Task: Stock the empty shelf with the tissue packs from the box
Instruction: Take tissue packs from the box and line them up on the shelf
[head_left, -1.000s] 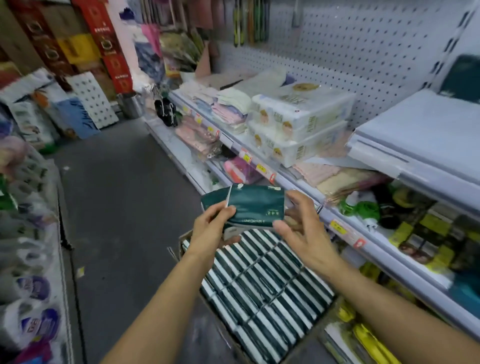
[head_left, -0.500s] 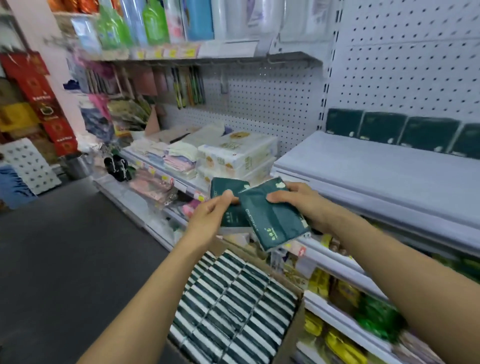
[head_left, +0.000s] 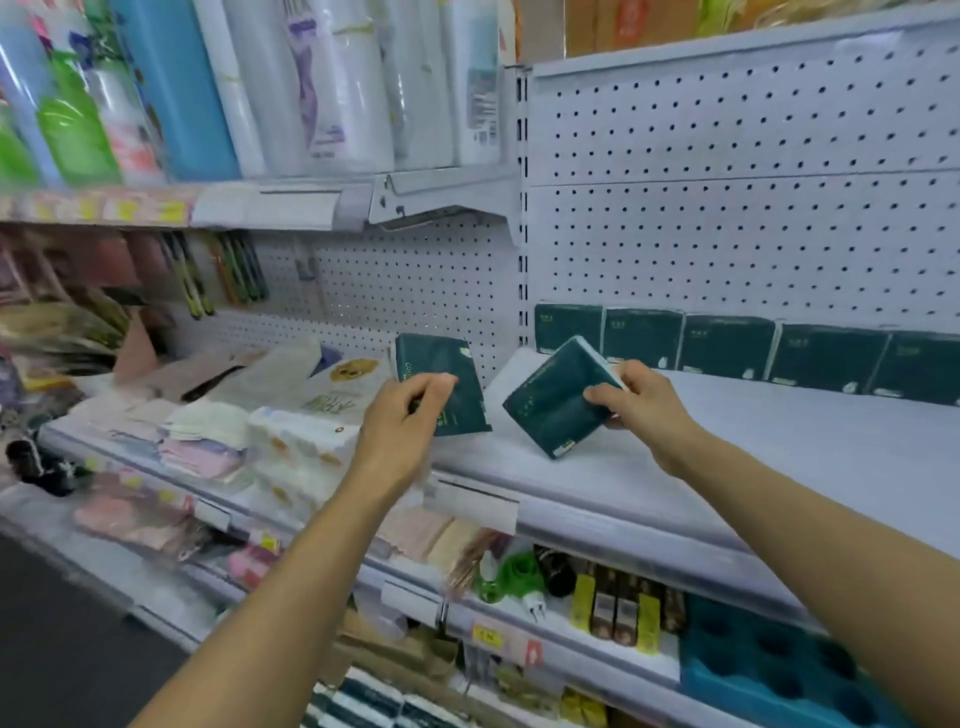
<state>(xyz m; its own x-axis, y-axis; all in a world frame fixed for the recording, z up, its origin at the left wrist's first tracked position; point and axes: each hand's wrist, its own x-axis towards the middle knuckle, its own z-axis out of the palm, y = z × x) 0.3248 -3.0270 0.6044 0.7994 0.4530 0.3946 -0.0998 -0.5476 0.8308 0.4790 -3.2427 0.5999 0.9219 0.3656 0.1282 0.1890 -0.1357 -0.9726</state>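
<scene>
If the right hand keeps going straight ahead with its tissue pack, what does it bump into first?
Probably the row of tissue packs standing at the back of the shelf. The right hand points that way over bare shelf, though depth is hard to judge.

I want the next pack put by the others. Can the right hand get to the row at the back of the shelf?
Probably yes. The right hand already holds a pack over the shelf, and only bare shelf lies between it and the back row.

bottles above; folded cloths left.
</scene>
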